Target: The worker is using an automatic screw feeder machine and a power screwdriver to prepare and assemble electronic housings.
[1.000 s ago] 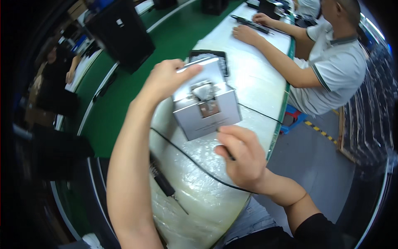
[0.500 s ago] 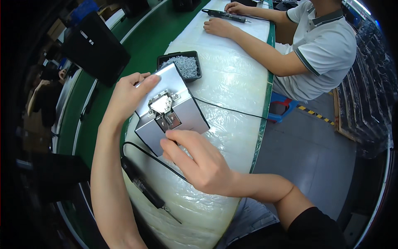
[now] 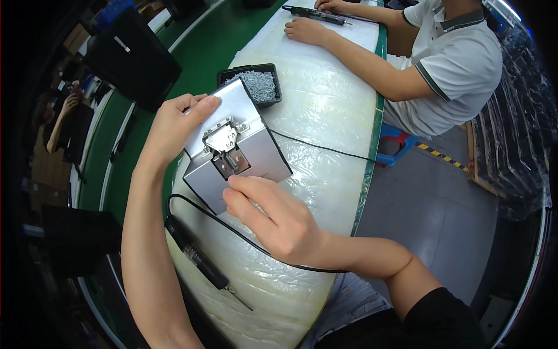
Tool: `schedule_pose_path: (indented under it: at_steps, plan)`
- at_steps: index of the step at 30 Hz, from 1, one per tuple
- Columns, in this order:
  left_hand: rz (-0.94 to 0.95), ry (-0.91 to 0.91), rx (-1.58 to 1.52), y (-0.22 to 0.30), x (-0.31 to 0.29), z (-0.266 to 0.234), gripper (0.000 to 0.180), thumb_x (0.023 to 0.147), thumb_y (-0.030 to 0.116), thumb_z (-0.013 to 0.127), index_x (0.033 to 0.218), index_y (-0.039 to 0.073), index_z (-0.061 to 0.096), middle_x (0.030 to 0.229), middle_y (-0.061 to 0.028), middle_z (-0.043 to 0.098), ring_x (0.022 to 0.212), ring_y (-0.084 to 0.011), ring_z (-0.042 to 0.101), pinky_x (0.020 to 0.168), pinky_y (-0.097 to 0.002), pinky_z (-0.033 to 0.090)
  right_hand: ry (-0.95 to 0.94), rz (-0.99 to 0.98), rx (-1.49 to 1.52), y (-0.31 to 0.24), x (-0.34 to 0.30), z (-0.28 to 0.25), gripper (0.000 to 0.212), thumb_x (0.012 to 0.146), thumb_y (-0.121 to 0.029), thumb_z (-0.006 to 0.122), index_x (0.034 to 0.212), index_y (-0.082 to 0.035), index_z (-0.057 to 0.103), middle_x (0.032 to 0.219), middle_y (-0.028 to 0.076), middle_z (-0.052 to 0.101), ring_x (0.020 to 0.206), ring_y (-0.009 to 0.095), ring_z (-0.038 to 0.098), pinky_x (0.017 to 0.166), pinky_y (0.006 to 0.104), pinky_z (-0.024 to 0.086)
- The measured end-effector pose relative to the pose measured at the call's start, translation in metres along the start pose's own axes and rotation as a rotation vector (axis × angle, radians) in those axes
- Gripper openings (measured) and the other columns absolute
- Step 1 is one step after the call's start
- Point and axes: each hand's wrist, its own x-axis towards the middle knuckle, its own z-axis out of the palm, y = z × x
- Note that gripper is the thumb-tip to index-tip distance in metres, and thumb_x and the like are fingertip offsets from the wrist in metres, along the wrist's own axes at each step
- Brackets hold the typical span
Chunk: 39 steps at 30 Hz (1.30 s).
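A silver metal box (image 3: 263, 152) with black edges is tilted over the wrapped bench, held at its upper left edge by my left hand (image 3: 176, 125), thumb on the top face. Across the bend between its two bright faces sits a shiny metal latch (image 3: 223, 138), its lower part in a rectangular cutout. My right hand (image 3: 278, 218) is closed in a pinch, fingertips right at the lower edge of that cutout. Anything between those fingertips is too small or hidden to name. A black electric screwdriver (image 3: 200, 264) with a long thin bit lies on the bench below the box.
Behind the box stands a black tray (image 3: 279, 93) full of small screws (image 3: 258, 85). A black cable (image 3: 325, 152) crosses the plastic-covered bench (image 3: 325, 198). At the far right a co-worker (image 3: 453, 64) sits beside another electric screwdriver (image 3: 317, 15). Black cabinets (image 3: 133, 58) stand on the green line at left.
The box and both my hands have shifted slightly left and up in the picture. My right fingertips stay by the latch cutout. Left of the line, a distant person has moved.
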Motion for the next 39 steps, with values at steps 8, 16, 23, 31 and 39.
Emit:
schedule_pose_path:
  at_steps: [8, 16, 23, 31, 39]
  plan:
    - [0.014, 0.003, -0.006, -0.004, 0.001, -0.002, 0.059, 0.085, 0.051, 0.073, 0.085, -0.008, 0.068, 0.112, -0.0218, 0.071, 0.09, -0.0183, 0.064, 0.083, -0.0323, 0.05, 0.033, -0.053, 0.013, -0.013, 0.002, -0.004, 0.029, 0.073, 0.002, 0.078, 0.098, 0.012, 0.068, 0.103, 0.024, 0.066, 0.084, 0.033, 0.069, 0.071, 0.0353, 0.06]
    - [-0.004, -0.007, -0.018, -0.003, 0.002, -0.003, 0.058, 0.084, 0.049, 0.074, 0.089, -0.009, 0.07, 0.112, -0.0215, 0.071, 0.089, -0.0184, 0.064, 0.084, -0.0321, 0.051, 0.009, -0.048, -0.019, -0.005, -0.001, 0.0, 0.027, 0.075, 0.003, 0.069, 0.101, 0.011, 0.066, 0.103, 0.021, 0.064, 0.089, 0.033, 0.068, 0.075, 0.0353, 0.059]
    - [-0.005, -0.024, -0.007, 0.003, 0.0, -0.002, 0.06, 0.085, 0.049, 0.074, 0.094, -0.01, 0.071, 0.114, -0.0225, 0.071, 0.095, -0.019, 0.065, 0.087, -0.0324, 0.05, -0.02, -0.052, -0.125, 0.007, 0.006, 0.009, 0.026, 0.077, 0.0, 0.066, 0.101, 0.01, 0.065, 0.103, 0.018, 0.062, 0.086, 0.028, 0.065, 0.075, 0.0326, 0.055]
    - [0.058, 0.004, -0.001, -0.003, 0.0, 0.001, 0.058, 0.085, 0.047, 0.074, 0.094, -0.01, 0.071, 0.114, -0.0205, 0.071, 0.093, -0.02, 0.065, 0.085, -0.0325, 0.05, -0.157, 0.047, -0.204, -0.006, 0.023, -0.003, 0.03, 0.078, -0.003, 0.075, 0.105, 0.006, 0.064, 0.103, 0.016, 0.064, 0.073, 0.025, 0.06, 0.065, 0.032, 0.049]
    - [0.024, 0.01, 0.041, 0.007, -0.007, 0.002, 0.047, 0.087, 0.04, 0.074, 0.09, -0.007, 0.072, 0.124, -0.0266, 0.067, 0.113, -0.0237, 0.063, 0.095, -0.0345, 0.047, -0.326, 0.104, -0.214, -0.016, 0.034, -0.019, 0.031, 0.081, -0.005, 0.075, 0.108, 0.003, 0.063, 0.108, 0.015, 0.064, 0.075, 0.026, 0.061, 0.067, 0.0344, 0.051]
